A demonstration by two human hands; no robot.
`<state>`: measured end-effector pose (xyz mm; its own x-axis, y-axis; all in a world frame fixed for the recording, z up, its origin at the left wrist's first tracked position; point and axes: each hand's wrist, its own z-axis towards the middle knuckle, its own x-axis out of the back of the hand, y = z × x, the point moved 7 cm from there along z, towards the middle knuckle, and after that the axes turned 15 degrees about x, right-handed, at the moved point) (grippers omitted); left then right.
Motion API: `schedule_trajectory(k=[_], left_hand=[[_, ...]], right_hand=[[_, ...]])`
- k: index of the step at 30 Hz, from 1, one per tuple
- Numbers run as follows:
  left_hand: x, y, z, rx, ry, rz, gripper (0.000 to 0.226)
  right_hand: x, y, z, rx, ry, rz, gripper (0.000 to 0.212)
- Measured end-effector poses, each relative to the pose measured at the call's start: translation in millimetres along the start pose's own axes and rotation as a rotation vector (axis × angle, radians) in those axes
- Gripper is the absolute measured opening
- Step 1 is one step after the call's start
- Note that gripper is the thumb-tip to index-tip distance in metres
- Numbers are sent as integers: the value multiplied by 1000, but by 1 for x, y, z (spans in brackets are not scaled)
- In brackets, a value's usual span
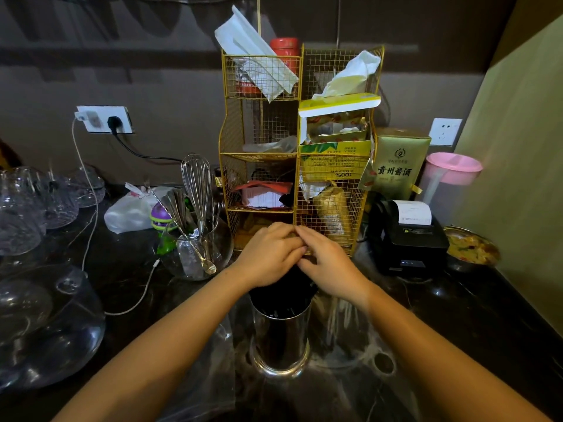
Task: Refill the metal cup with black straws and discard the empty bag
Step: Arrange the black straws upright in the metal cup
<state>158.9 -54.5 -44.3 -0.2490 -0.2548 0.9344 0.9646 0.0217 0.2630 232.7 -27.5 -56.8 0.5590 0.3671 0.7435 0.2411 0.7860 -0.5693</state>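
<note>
Hands over straws, box reads "贵州酱酒"

The metal cup stands upright on the dark counter, shiny and cylindrical with a flared base. Black straws fill its mouth, packed upright (their tops hidden under the hands). Clear plastic bag lies crumpled beside it.

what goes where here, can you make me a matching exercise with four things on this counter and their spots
Things:
1. whisk
2. metal cup
3. receipt printer
4. pink lid

Places:
A. under both hands, front centre
B. in a glass jar with spoons, left of the wire rack
C. on a jug at far right, by the wall
D. right of the wire rack, paper sticking out on top

Pairs: 1-B, 2-A, 3-D, 4-C
</note>
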Motion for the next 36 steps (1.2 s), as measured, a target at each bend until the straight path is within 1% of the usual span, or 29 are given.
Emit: schedule_trajectory(k=[2, 3, 6, 8, 11, 13, 18, 23, 26, 29, 33, 36], left_hand=[[-11, -4, 1, 42, -87, 16, 45], [-19, -8, 2, 81, -163, 48, 44], [-38, -17, 1, 196, -359, 131, 52], [-42, -18, 1, 239, -419, 170, 55], [-43, -19, 3, 257, -448, 209, 57], [-40, -19, 4, 264, -431, 180, 58], [-10, -27, 9, 325, -307, -15, 57], [34, -52, 1, 377, -85, 2, 57], [53, -66, -12, 414, 1, -7, 58], [66, -80, -31, 436, 40, -44, 57], [72, -99, -64, 459, 68, -12, 57], [58, -121, -95, 490, 40, 17, 59]], right_hand=[[-8, 4, -3, -22, -119, -28, 68], [-12, 7, -4, -41, -174, -30, 71], [-22, 16, -10, -109, -301, -66, 76], [-26, 20, -12, -144, -360, -89, 75], [-27, 20, -13, -171, -403, -92, 73], [-24, 18, -12, -176, -395, -91, 73], [-8, 3, -3, -146, -293, -72, 73], [-3, -19, 13, -102, -247, -161, 74], [-9, -43, 26, -43, -252, -195, 73], [-22, -72, 35, 42, -259, -209, 73], [-48, -114, 36, 182, -264, -201, 74], [-76, -135, 26, 259, -317, -163, 75]])
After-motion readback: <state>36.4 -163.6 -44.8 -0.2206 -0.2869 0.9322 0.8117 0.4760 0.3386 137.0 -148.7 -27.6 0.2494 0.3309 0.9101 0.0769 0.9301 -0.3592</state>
